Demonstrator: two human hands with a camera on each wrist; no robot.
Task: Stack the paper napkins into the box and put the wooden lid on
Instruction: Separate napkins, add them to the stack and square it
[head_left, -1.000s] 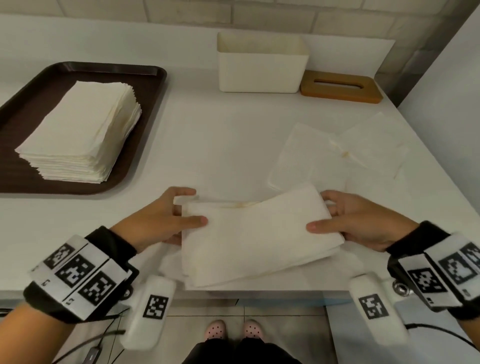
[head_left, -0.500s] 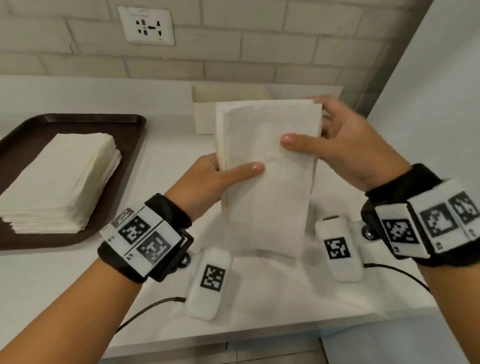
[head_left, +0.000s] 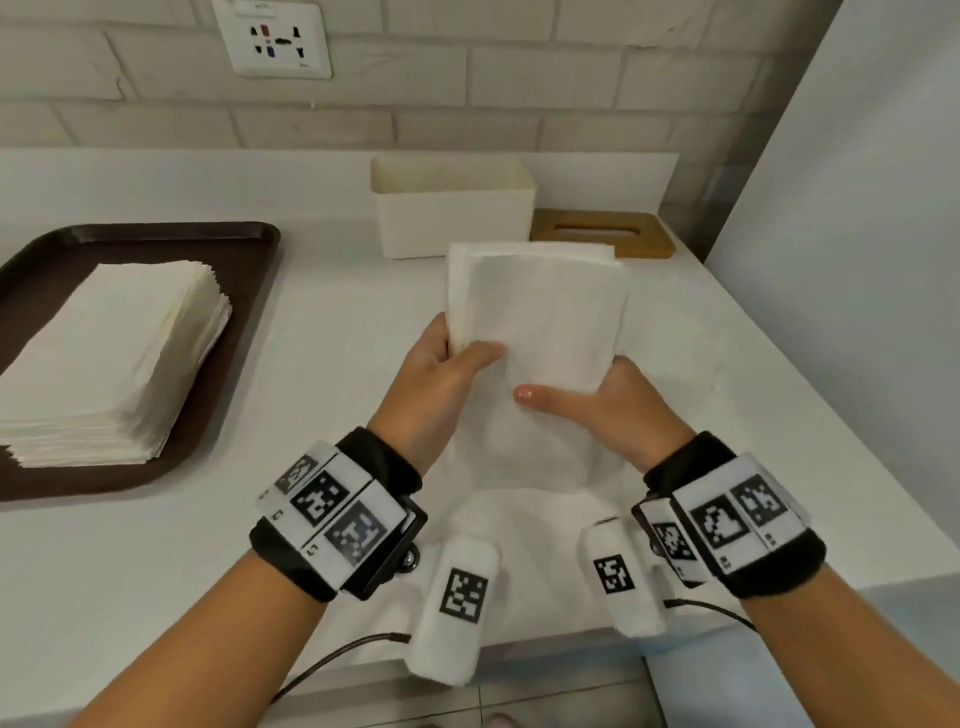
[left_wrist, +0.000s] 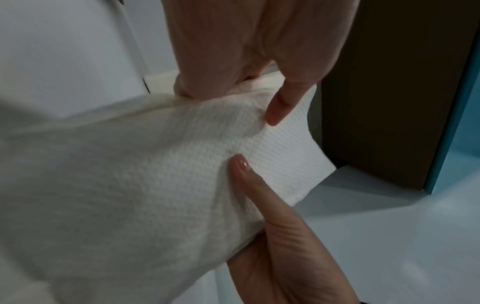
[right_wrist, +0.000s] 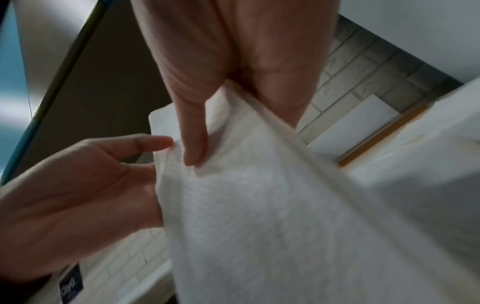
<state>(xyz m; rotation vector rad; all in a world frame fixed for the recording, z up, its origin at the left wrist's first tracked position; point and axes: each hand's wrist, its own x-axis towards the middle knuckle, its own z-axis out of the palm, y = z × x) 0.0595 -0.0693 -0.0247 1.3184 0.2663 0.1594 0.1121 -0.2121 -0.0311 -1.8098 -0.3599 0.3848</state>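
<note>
I hold a bundle of white paper napkins (head_left: 535, 312) upright over the counter, in front of the open cream box (head_left: 452, 208). My left hand (head_left: 457, 353) grips its lower left edge, thumb on the near face. My right hand (head_left: 571, 395) grips its lower right side, thumb laid across the front. The wooden lid (head_left: 602, 234) with its slot lies flat to the right of the box. In the left wrist view the napkins (left_wrist: 142, 174) are pinched by both thumbs. In the right wrist view the napkins (right_wrist: 272, 205) fill the frame. The box's inside is hidden.
A brown tray (head_left: 249, 270) at the left carries a tall stack of napkins (head_left: 114, 353). Loose napkin sheets (head_left: 675, 332) lie on the white counter under and right of my hands. A brick wall with a socket (head_left: 275, 39) is behind; a wall closes the right side.
The bundle went from lying flat at the counter's front edge to upright in the air, then a little lower. My right hand moved from its top corner down to its lower right side.
</note>
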